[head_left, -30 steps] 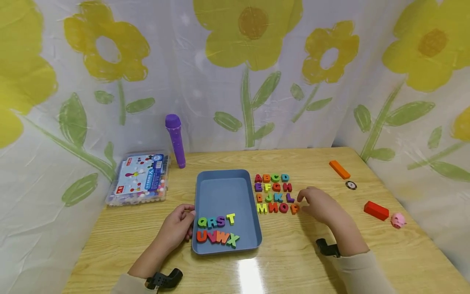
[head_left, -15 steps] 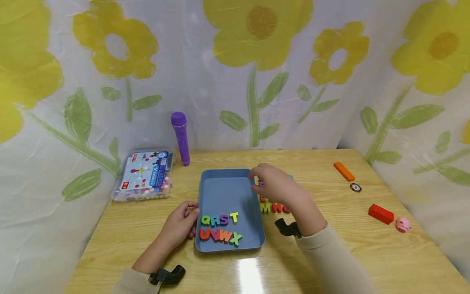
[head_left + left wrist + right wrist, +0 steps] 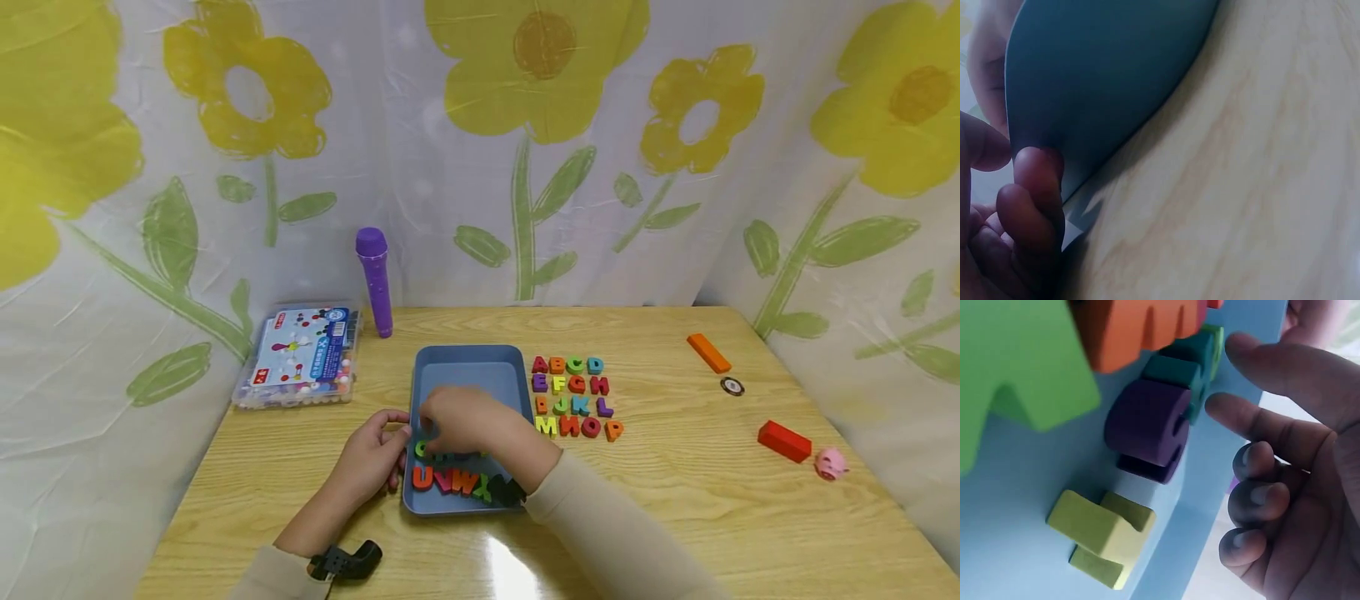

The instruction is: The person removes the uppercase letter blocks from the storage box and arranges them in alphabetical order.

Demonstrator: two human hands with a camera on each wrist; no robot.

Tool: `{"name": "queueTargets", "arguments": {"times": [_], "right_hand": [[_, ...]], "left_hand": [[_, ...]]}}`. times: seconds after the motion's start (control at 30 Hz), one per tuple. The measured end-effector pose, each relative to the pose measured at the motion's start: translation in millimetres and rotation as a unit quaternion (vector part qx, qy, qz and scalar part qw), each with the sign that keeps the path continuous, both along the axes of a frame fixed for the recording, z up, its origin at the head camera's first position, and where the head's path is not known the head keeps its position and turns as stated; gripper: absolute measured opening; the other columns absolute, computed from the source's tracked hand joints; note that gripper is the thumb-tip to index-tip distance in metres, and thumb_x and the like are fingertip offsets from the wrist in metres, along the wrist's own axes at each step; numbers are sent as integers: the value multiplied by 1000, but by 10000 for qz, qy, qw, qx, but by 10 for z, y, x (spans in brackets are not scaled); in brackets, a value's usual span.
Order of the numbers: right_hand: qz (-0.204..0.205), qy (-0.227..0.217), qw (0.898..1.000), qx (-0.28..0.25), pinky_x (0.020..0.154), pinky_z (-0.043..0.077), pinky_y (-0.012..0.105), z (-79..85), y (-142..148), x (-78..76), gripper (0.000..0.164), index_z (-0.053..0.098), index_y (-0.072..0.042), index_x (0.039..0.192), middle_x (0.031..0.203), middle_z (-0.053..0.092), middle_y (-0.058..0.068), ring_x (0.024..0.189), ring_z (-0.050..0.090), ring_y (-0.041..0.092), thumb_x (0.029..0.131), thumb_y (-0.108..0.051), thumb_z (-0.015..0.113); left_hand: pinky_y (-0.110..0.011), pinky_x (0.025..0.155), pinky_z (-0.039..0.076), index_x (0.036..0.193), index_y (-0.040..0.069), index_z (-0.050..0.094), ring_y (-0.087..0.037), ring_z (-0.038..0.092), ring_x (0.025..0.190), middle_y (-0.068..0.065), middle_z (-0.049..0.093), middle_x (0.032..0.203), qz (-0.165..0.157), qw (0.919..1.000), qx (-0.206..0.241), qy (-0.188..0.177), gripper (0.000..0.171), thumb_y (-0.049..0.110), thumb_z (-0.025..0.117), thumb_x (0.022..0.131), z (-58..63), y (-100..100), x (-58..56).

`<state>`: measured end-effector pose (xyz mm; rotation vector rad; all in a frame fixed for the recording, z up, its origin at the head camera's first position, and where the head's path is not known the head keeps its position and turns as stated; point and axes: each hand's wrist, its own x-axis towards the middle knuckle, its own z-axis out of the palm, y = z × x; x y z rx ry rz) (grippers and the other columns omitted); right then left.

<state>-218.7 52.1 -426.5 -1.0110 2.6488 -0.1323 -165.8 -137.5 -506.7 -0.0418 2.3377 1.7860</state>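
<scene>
My left hand (image 3: 369,460) holds the left rim of a blue tray (image 3: 472,367); in the left wrist view its fingers (image 3: 1036,172) touch the tray's outer wall. Over the tray reaches my right hand (image 3: 467,419), thumb and index finger apart with nothing between them. They point toward a green letter Q (image 3: 422,449), behind a teal R (image 3: 1172,372) and a purple S (image 3: 1147,419). A yellow T (image 3: 1107,534) lies at the end of that row. Below it, a red U (image 3: 422,477), pink V, orange W (image 3: 464,482) and green X (image 3: 482,487) form a second row.
Right of the tray stand rows of coloured letters, from A (image 3: 539,365) to P (image 3: 614,430). A boxed kit (image 3: 300,354) and purple microphone (image 3: 377,283) are back left. An orange block (image 3: 708,353), round chip (image 3: 732,386), red block (image 3: 784,441) and pink pig (image 3: 831,463) lie right.
My right hand has moved left from beside the letter P, across the letter rows, to over the tray's Q row. My left hand has stayed at the tray's rim.
</scene>
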Motion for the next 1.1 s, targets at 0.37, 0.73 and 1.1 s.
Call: {"name": "queueTargets", "arguments": {"times": [0.37, 0.73, 1.1], "right_hand": [[76, -24, 10000, -13, 79, 56, 31, -54, -43, 18, 23, 78, -18, 107, 108, 67, -5, 87, 59, 10, 96, -37, 86], [58, -124, 9999, -35, 80, 55, 32, -104, -59, -17, 20, 77, -17, 110, 108, 68, -4, 88, 59, 13, 96, -29, 85], [-108, -344, 9992, -147, 90, 58, 33, -114, -46, -83, 29, 77, -19, 125, 121, 70, -2, 97, 61, 12, 98, -27, 83]], "left_hand": [[-29, 42, 47, 140, 7, 59, -17, 55, 47, -5, 62, 69, -35, 10000, -37, 57, 31, 24, 57, 114, -37, 7, -22], [-31, 44, 50, 140, 6, 59, -18, 55, 47, -5, 62, 68, -71, 9999, -26, 89, 31, 23, 56, 114, -21, -4, -4], [-31, 47, 54, 143, 4, 57, -17, 58, 49, -6, 62, 64, -139, 9998, 3, 109, 35, 24, 57, 114, -12, -17, -4]]}}
